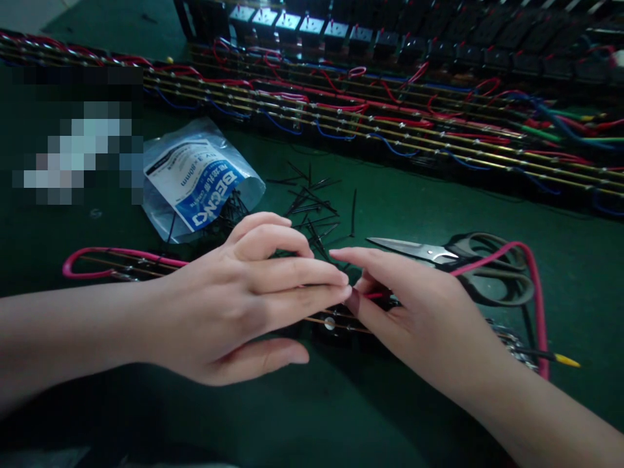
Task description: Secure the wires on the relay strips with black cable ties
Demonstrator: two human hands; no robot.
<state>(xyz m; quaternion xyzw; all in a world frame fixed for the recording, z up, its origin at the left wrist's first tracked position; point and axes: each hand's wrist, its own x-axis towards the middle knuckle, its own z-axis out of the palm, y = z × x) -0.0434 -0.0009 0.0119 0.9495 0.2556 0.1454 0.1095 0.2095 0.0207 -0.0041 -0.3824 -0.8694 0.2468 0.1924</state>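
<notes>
My left hand [229, 299] reaches in palm down over a narrow strip with brass rods [348, 322]. Its fingers are stretched out and its thumb lies apart, with the fingertips meeting my right hand. My right hand [414, 305] is closed in a pinch, and a short length of red wire [375, 296] shows between thumb and fingers. What lies right under the fingertips is partly hidden. A thick red cable [539, 299] loops out beyond the right hand, and another red loop [73, 263] ends the strip at left. Scissors [433, 252] lie just behind my right hand.
Loose black cable ties [312, 201] are scattered behind my hands. A clear labelled bag [195, 175] holds more. Long wired rod assemblies [341, 120] cross the back of the green table [312, 416]. A yellow-tipped black piece [565, 359] sticks out at right.
</notes>
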